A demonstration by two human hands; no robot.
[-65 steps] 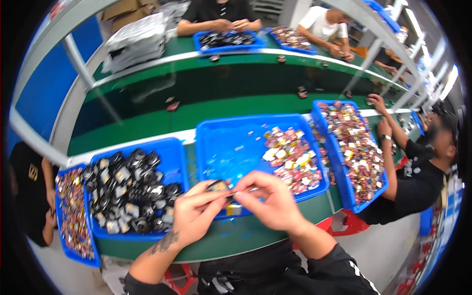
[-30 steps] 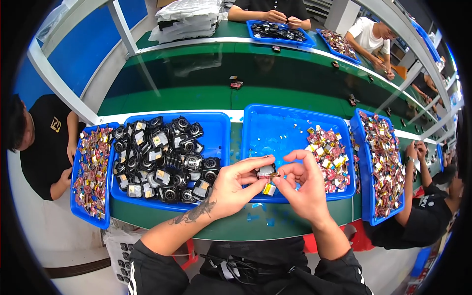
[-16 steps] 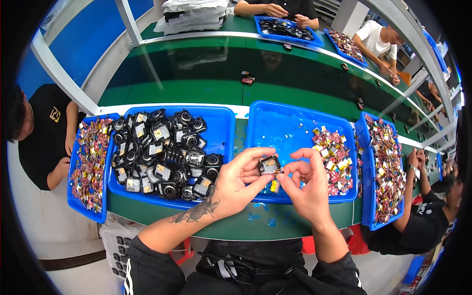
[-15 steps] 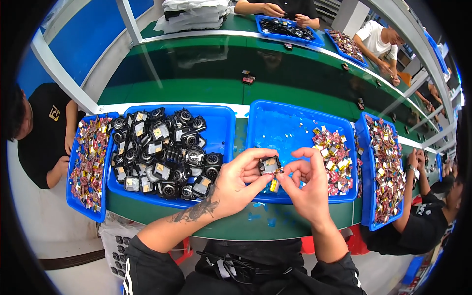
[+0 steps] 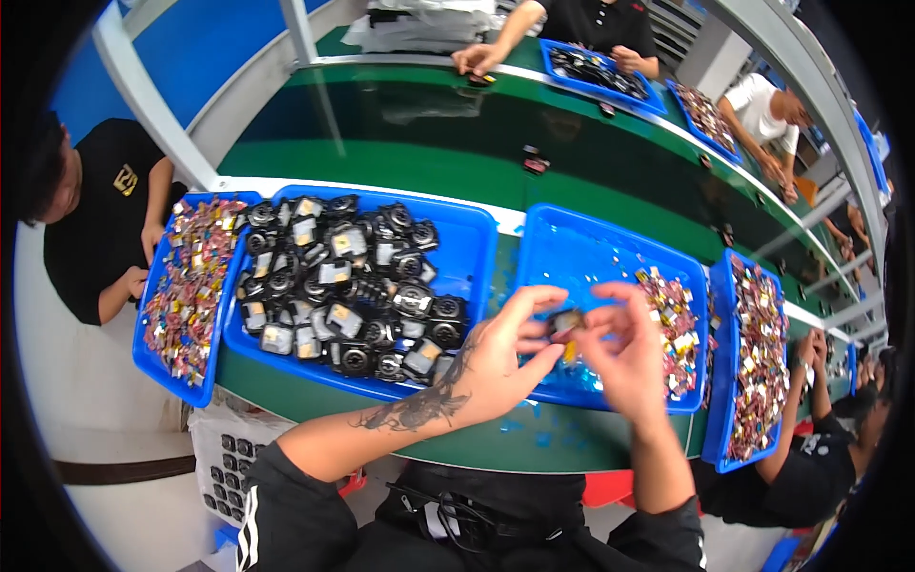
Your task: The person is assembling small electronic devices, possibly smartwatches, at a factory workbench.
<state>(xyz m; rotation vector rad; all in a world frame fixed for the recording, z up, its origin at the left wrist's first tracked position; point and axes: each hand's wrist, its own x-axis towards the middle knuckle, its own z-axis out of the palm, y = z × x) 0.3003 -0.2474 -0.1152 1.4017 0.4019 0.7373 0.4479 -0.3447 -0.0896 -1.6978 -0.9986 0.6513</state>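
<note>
Small dark part sits pinched between both hands above the middle blue tray; left hand has its grip clamped on it with thumb and fingers; right hand closes its fingertips on the same part from the other side; tray of black parts lies just left on the green worktop.

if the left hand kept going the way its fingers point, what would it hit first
The left hand points right, toward the right hand. It would probably first meet the small part pinched between them, then the right hand's fingers; depth is hard to judge.
</note>
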